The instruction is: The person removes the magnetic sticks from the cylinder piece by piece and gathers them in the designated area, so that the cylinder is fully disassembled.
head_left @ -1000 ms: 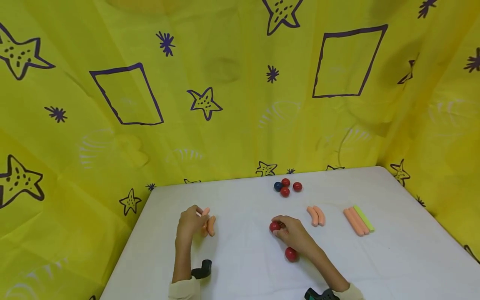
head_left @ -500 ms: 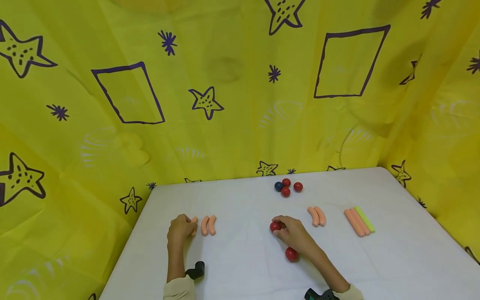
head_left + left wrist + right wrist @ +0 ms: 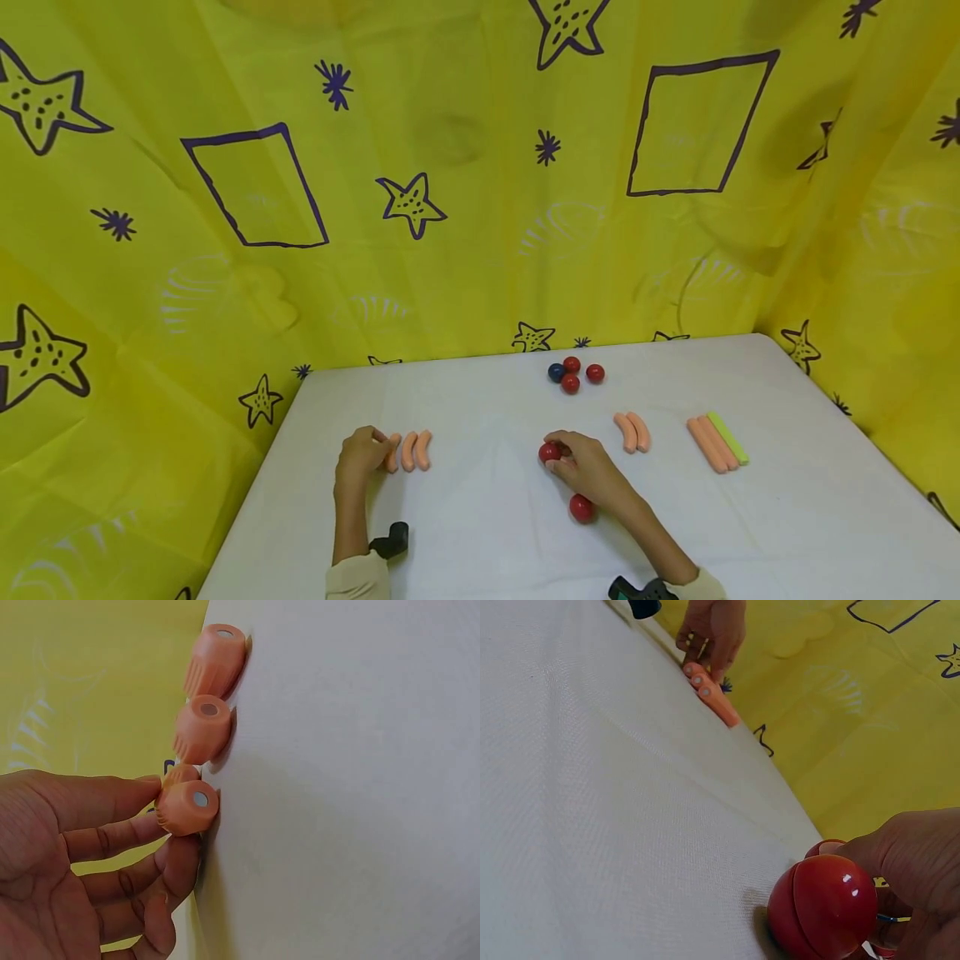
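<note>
My left hand (image 3: 363,454) pinches a curved orange magnetic stick (image 3: 180,814) at the left of the table, its silver end disc showing in the left wrist view. Two matching curved sticks, a middle one (image 3: 408,451) and a right one (image 3: 423,450), lie beside it in a row. With thumb and fingers my right hand (image 3: 588,468) holds a red ball (image 3: 549,452) on the table near the middle. A second red ball (image 3: 581,507) lies just below that hand; in the right wrist view it mostly hides the held ball.
At the back are several red balls (image 3: 571,383) and a dark blue ball (image 3: 556,372). Right of my right hand lie two curved orange sticks (image 3: 632,432), then straight orange sticks (image 3: 711,446) beside a green stick (image 3: 727,437). A yellow curtain (image 3: 465,275) hangs behind the table.
My left hand has carried its curved stick leftward, set it down left of the other two, then nudged it slightly toward them. The right hand stays in place on its ball.
</note>
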`<state>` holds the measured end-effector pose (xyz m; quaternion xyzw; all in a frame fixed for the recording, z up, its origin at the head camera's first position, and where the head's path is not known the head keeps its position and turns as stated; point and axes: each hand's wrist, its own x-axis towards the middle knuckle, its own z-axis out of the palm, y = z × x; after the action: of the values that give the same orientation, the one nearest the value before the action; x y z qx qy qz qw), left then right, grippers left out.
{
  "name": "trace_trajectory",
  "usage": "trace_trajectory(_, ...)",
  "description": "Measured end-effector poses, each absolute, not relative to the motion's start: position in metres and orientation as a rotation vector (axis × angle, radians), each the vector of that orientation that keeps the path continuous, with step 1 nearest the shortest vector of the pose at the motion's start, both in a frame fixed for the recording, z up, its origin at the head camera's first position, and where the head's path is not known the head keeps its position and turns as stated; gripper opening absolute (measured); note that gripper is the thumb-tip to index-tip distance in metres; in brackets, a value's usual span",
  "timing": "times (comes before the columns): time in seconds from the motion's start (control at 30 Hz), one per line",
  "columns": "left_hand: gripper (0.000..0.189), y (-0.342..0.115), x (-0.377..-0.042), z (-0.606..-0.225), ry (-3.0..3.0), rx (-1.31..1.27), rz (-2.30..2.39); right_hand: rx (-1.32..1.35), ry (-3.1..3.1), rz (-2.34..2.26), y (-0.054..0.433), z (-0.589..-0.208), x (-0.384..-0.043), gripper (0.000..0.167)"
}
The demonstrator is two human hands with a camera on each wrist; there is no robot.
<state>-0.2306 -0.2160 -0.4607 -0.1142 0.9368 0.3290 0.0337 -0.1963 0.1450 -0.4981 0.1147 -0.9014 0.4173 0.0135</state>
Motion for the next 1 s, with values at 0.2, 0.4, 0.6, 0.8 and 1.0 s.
trace_trajectory(0.2, 0.032, -0.214, -0.231, -0.462, 2.901, -0.304, 1.020, 0.413, -2.798, 1.304, 0.149, -0.499, -0.198, 0.035)
trace_trajectory(0.4, 0.027, -0.211, -0.233, -0.462, 2.899, -0.288, 1.029, 0.437, -2.802, 1.337, 0.153, -0.498, -0.198, 0.036)
trace_trajectory(0.6, 0.026, -0.209, -0.233, -0.463, 2.897, -0.274, 1.040, 0.414, -2.824, 1.308, 0.156, -0.495, -0.198, 0.035)
trace_trajectory(0.8, 0.026, -0.206, -0.233, -0.462, 2.899, -0.258, 1.041, 0.416, -2.850, 1.276, 0.160, -0.494, -0.199, 0.031)
trace_trajectory(1.0, 0.029, -0.207, -0.231, -0.461, 2.905, -0.276, 1.029, 0.393, -2.886, 1.278, 0.162, -0.490, -0.198, 0.028)
